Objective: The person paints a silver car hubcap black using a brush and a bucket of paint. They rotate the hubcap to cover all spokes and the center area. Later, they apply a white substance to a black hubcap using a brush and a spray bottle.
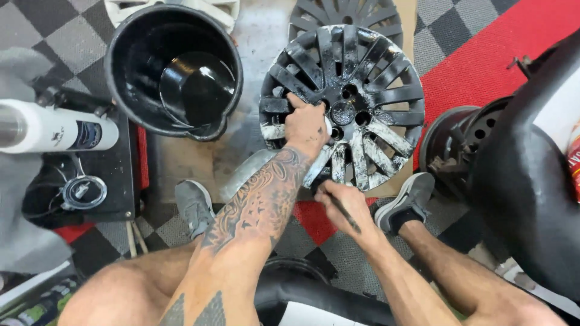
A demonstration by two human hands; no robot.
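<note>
Left hand is gripping the round multi-spoke plastic wheel cover, half black, half silver by a spoke | right hand is pinching a thin dark brush | you are handling a light, bendy, wet-painted cover: keep your grip on unpainted spokes.

head camera looks steeply down, close overhead.

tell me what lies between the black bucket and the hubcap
In the head view, only a bare strip of grey floor separates the black bucket from the hubcap.

left hand grips hubcap (half-blackened) | right hand holds brush | bucket beside
</note>
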